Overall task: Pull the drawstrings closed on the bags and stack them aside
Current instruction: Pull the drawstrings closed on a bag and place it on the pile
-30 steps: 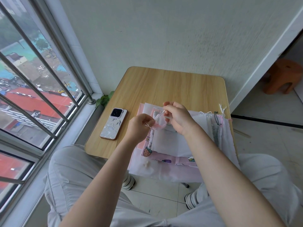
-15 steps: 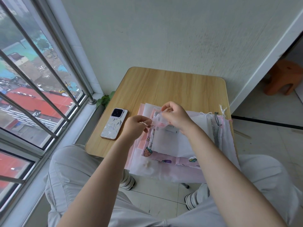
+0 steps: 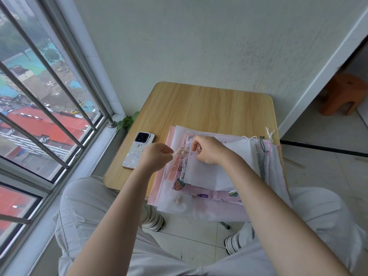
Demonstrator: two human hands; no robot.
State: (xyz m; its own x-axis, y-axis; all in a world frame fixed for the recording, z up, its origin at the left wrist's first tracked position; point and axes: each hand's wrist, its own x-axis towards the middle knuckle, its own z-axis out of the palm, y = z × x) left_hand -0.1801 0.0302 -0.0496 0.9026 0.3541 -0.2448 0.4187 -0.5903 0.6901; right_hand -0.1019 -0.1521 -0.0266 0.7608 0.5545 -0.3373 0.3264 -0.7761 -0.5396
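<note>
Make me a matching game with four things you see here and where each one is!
Things:
1. phone
2. stool
3. strawberry picture
4. plant

Places:
A. on a pink bag near the table's front edge
B. on the floor, far right
C. between window and table
D. on the table, left of the bags

Pairs: 1-D, 2-B, 3-A, 4-C

Single head-worn wide-angle view, looking forward and steeply down onto the tabletop [image 3: 209,108] from close above its near edge. Window bars [image 3: 39,92] sit left of the tabletop, wall beyond it, floor right of it, knees below its near edge.
</note>
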